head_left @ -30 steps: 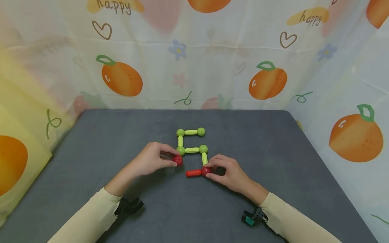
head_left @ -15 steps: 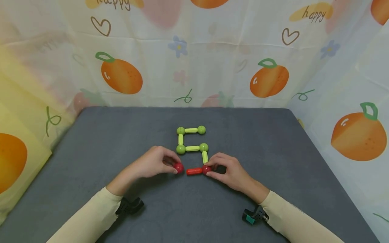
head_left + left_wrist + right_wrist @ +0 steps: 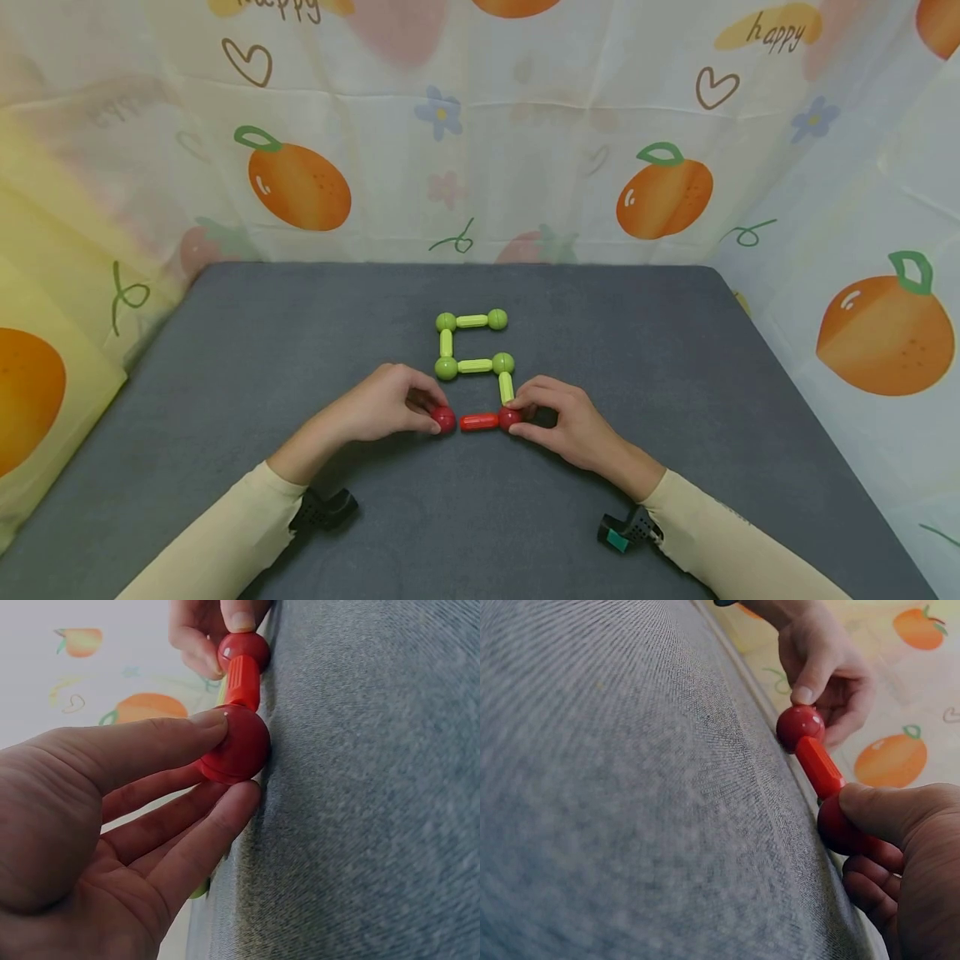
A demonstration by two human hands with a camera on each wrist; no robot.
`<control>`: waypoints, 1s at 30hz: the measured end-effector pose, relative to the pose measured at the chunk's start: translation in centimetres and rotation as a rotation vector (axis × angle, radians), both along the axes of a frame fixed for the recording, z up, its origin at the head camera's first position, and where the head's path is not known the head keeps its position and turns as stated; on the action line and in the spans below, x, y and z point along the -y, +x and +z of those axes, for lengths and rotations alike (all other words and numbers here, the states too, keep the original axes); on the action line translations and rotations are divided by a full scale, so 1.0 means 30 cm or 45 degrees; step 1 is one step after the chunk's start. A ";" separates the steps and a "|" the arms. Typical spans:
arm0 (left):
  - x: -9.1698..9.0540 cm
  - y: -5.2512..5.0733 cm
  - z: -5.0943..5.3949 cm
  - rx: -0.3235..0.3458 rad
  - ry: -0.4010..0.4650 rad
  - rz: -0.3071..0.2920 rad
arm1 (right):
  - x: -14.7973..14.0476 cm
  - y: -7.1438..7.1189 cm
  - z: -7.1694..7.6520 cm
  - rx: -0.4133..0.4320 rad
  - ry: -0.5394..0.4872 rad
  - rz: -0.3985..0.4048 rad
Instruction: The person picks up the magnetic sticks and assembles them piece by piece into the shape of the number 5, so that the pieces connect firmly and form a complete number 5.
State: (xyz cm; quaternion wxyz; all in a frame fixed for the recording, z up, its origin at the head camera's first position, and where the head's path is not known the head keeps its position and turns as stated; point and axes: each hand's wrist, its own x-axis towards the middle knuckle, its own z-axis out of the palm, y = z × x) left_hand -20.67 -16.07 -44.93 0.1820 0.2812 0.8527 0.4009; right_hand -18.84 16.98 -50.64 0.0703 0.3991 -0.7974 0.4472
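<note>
My left hand [image 3: 393, 404] pinches a loose red ball [image 3: 445, 419] between thumb and fingers, just off the left end of a red rod [image 3: 480, 422]. A sliver of gap shows there in the head view; from the wrist views I cannot tell if they touch. At the rod's other end sits a second red ball [image 3: 510, 418], pinched by my right hand [image 3: 558, 421]. A yellow-green rod [image 3: 506, 388] runs from that ball up to a green ball [image 3: 503, 363]. In the left wrist view, thumb and fingertips press the nearer red ball [image 3: 238, 744] from opposite sides.
More green balls and yellow-green rods continue the angular chain, through a corner ball [image 3: 446, 368] to an end ball [image 3: 497, 319]. All of it lies on a dark grey cloth-covered table [image 3: 637, 350]. A patterned curtain [image 3: 525, 150] hangs behind the table.
My left hand has brought its red ball from beside the green corner ball toward me, to the red rod's left end. The right hand keeps its grip on the other red ball.
</note>
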 end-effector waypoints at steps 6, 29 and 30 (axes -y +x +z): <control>-0.005 0.002 -0.003 0.015 0.007 0.001 | 0.000 0.002 0.001 -0.004 0.008 -0.004; -0.014 0.007 0.000 0.025 0.025 -0.027 | -0.002 -0.003 -0.005 -0.019 0.024 -0.004; -0.015 0.007 0.001 0.027 0.025 -0.029 | -0.002 -0.003 -0.004 -0.016 0.022 -0.004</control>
